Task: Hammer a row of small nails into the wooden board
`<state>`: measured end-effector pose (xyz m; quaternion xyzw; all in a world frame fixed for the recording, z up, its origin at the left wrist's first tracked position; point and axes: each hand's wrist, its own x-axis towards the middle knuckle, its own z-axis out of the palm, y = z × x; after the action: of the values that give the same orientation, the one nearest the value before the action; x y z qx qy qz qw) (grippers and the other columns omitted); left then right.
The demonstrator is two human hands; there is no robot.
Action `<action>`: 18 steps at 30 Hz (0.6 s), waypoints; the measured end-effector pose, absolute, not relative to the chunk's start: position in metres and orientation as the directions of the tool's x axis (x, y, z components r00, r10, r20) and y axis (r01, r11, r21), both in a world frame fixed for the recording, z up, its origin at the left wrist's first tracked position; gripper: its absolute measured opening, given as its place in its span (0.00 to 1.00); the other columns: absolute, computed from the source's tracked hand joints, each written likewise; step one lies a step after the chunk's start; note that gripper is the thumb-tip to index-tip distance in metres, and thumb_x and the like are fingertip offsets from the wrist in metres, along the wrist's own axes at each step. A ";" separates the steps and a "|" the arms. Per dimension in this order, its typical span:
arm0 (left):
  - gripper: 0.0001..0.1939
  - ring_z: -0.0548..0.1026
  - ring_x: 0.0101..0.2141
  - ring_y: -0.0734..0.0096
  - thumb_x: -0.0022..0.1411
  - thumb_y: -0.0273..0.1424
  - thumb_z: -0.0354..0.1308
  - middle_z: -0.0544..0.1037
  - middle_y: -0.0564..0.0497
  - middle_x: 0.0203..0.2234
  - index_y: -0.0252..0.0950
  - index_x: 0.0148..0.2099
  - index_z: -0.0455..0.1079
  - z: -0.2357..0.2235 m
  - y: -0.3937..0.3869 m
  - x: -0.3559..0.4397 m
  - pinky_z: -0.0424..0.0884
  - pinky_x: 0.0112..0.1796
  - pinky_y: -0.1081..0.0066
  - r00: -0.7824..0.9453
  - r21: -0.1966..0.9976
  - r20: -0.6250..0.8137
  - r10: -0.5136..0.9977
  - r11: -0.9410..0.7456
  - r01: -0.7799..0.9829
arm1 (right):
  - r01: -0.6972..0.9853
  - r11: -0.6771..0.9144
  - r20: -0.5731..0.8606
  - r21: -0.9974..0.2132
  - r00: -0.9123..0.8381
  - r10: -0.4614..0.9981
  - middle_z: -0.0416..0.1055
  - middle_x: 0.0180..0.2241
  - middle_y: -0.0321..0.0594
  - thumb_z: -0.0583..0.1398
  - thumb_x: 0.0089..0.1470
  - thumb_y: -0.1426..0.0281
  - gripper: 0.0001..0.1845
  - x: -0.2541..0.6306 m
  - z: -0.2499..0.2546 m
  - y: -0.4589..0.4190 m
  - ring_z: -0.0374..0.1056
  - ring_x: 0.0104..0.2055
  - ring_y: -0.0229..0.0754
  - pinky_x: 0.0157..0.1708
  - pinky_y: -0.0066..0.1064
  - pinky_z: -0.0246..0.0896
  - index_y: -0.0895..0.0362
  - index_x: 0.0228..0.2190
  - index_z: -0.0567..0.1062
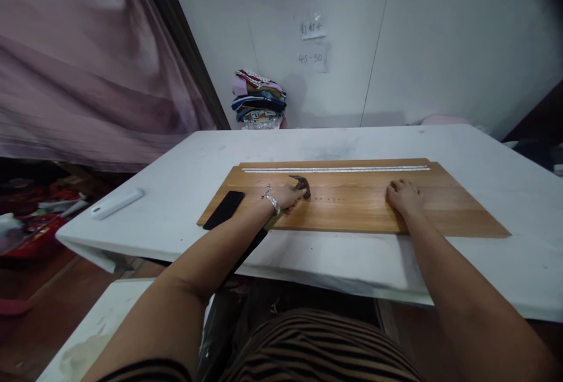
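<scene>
My left hand (288, 196), with a bracelet at its wrist, is closed around a claw hammer (302, 186). The hammer's dark head is over the wooden board (365, 215), close to the left end of a row of small nails (332, 199) in the wood. Several loose nails (266, 188) lie on the board beside my left wrist. Farther right, my right hand (405, 196) rests on the board, its fingers slightly bent and apart, with nothing seen in it. Part of the hammer's handle is hidden by my left hand.
A black phone (224, 209) lies on the board's left end. White strips (336, 169) run along its far edge. On the white table (171, 194), a white handle-shaped object (118, 203) sits at the left. Folded cloths (258, 100) are piled by the wall; a pink curtain (97, 59) hangs left.
</scene>
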<state>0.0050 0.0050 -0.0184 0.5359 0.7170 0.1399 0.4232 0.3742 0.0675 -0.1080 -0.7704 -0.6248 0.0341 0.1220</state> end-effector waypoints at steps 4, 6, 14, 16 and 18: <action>0.20 0.67 0.16 0.76 0.75 0.43 0.59 0.69 0.57 0.17 0.36 0.32 0.69 -0.019 0.005 0.003 0.69 0.22 0.74 -0.074 0.665 -0.458 0.886 0.397 0.633 | 0.955 -0.186 0.094 -0.232 0.213 0.973 0.74 0.59 0.53 0.46 0.70 0.64 0.27 0.375 -0.110 0.069 0.65 0.65 0.57 0.64 0.52 0.58 0.55 0.52 0.83; 0.20 0.67 0.16 0.77 0.74 0.43 0.60 0.68 0.57 0.17 0.36 0.32 0.69 -0.017 0.005 0.003 0.69 0.22 0.75 -0.078 0.671 -0.458 0.886 0.402 0.623 | 0.955 -0.185 0.092 -0.231 0.211 0.973 0.74 0.60 0.54 0.46 0.70 0.64 0.28 0.375 -0.110 0.069 0.65 0.65 0.57 0.64 0.52 0.58 0.57 0.53 0.83; 0.20 0.65 0.16 0.78 0.77 0.42 0.56 0.68 0.57 0.17 0.36 0.32 0.67 -0.017 0.008 0.002 0.66 0.21 0.76 -0.062 0.695 -0.446 0.893 0.388 0.605 | 0.958 -0.190 0.094 -0.213 0.214 0.972 0.74 0.61 0.52 0.46 0.71 0.64 0.27 0.374 -0.108 0.068 0.65 0.65 0.55 0.64 0.50 0.57 0.55 0.53 0.82; 0.20 0.66 0.15 0.78 0.77 0.42 0.56 0.68 0.57 0.17 0.36 0.32 0.67 -0.020 0.009 0.000 0.66 0.20 0.75 -0.057 0.682 -0.446 0.893 0.380 0.625 | 0.958 -0.191 0.097 -0.213 0.215 0.972 0.74 0.60 0.52 0.46 0.71 0.64 0.27 0.374 -0.108 0.067 0.65 0.65 0.55 0.64 0.50 0.58 0.54 0.53 0.82; 0.21 0.67 0.15 0.77 0.77 0.43 0.56 0.69 0.57 0.17 0.37 0.32 0.68 -0.024 0.009 -0.001 0.65 0.20 0.75 -0.046 0.668 -0.443 0.895 0.364 0.649 | 0.958 -0.187 0.100 -0.217 0.213 0.972 0.75 0.60 0.52 0.46 0.71 0.64 0.27 0.374 -0.108 0.067 0.65 0.65 0.56 0.64 0.50 0.58 0.54 0.52 0.83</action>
<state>-0.0013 0.0093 -0.0239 0.5451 0.7084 0.1447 0.4244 0.3740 0.0675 -0.1079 -0.7699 -0.6267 0.0300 0.1166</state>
